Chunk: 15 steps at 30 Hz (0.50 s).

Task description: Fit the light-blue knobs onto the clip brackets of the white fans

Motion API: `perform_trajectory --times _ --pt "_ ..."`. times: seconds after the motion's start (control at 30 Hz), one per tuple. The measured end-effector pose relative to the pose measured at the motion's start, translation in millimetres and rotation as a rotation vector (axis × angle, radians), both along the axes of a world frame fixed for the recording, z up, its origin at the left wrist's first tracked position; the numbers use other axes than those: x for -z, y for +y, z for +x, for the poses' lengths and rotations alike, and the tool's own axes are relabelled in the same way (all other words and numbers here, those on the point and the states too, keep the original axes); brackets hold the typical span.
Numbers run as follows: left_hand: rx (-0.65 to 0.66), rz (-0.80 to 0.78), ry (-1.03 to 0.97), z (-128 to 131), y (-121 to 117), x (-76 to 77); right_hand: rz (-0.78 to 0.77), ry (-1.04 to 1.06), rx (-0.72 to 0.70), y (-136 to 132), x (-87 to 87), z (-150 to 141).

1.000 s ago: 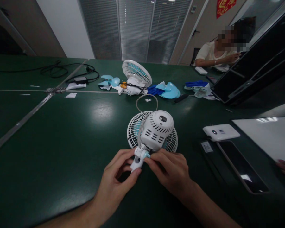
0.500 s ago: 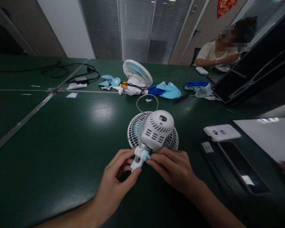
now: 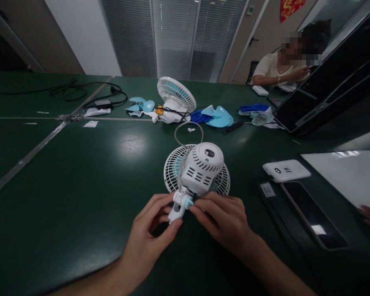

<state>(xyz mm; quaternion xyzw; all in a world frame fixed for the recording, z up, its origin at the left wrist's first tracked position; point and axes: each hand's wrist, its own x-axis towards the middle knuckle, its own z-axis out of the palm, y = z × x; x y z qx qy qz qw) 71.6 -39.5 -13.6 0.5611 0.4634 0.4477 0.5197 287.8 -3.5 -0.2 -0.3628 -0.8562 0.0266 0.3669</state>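
Observation:
A small white fan (image 3: 200, 170) lies face down in front of me, its round grille (image 3: 172, 172) on the green table and its vented motor housing up. At its near end is a white bracket (image 3: 176, 210) with a light blue knob (image 3: 188, 202) on its right side. My left hand (image 3: 156, 230) grips the bracket between thumb and fingers. My right hand (image 3: 223, 218) pinches the knob with thumb and forefinger. A thin grey cable (image 3: 176, 132) loops out behind the fan.
Further back lie a second fan (image 3: 176, 98), light blue fan blades (image 3: 218, 116) and blue-white gloves (image 3: 257, 113). At right are a white device (image 3: 286, 170), a phone (image 3: 314, 216) and a white board (image 3: 348, 172). A black cable (image 3: 70, 88) lies back left; a person (image 3: 274, 72) sits across.
The whole view has shifted slightly. Both hands keep their holds on the bracket and knob, and the fan stays in place.

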Motion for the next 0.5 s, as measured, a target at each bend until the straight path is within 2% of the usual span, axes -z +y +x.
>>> perform_trajectory --times 0.1,0.23,0.5 --pt "0.004 -0.01 -0.016 0.1 1.1 -0.2 -0.008 0.012 -0.031 -1.0 -0.9 2.6" --pt "-0.006 -0.019 -0.023 -0.6 1.4 1.3 0.036 -0.08 -0.146 2.1 1.0 10.7" --pt "-0.012 -0.021 0.011 -1.3 -2.4 5.3 0.022 0.016 -0.002 1.1 5.9 -0.8"
